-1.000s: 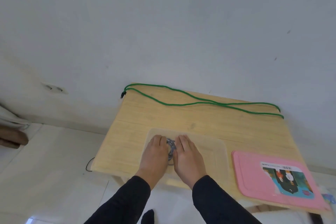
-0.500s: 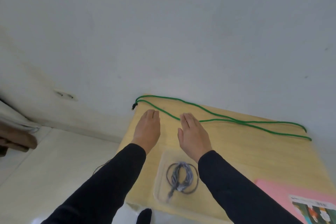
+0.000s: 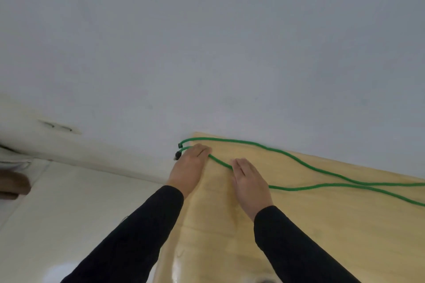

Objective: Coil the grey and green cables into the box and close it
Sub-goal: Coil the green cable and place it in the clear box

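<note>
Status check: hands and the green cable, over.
Left hand open, flat on green cable near its black ends. Right hand open, laid over the same strand. Cable uncoiled across the wooden table. Nothing in the way.

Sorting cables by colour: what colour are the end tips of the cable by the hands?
Black tips on a green cable, seen in the head view.

Light wood surface (image 3: 322, 225), far edge against the wall. Green cable (image 3: 296, 163) lies directly on it, doubled into two long strands running from the far-left corner out past the right edge; its black-tipped ends sit at that corner, slightly overhanging. Both hands rest on it too.
</note>
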### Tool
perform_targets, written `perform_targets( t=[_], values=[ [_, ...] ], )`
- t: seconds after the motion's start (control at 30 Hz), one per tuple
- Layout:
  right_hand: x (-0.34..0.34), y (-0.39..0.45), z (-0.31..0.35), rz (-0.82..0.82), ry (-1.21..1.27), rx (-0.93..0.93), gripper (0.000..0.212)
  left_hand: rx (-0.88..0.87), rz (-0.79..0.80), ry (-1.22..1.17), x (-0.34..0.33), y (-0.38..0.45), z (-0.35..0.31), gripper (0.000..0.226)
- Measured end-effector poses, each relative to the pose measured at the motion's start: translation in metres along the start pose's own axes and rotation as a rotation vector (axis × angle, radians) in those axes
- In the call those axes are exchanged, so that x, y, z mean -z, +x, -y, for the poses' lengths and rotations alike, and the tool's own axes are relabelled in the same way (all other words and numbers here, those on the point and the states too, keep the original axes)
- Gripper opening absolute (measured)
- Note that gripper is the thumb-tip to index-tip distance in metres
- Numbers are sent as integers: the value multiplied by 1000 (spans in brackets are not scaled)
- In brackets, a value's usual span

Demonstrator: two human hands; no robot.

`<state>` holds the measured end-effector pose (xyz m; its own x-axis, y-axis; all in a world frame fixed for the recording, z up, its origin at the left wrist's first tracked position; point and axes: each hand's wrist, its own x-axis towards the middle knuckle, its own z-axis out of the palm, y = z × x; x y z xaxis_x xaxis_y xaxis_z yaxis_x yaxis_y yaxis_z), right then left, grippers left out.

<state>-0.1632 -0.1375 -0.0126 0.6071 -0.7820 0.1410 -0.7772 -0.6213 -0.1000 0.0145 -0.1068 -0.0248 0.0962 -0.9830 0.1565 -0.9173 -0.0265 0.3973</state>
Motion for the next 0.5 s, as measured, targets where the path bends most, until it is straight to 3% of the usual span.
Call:
perform_targets(
  t=[0.4,0.5],
  values=[
    [-10,7,-19,10,63,-21,66,-20,-79,-208,-8,17,12,21],
    [15,12,-29,-73,95,34,52,6,-107,-242,7,21,7,24]
  ],
)
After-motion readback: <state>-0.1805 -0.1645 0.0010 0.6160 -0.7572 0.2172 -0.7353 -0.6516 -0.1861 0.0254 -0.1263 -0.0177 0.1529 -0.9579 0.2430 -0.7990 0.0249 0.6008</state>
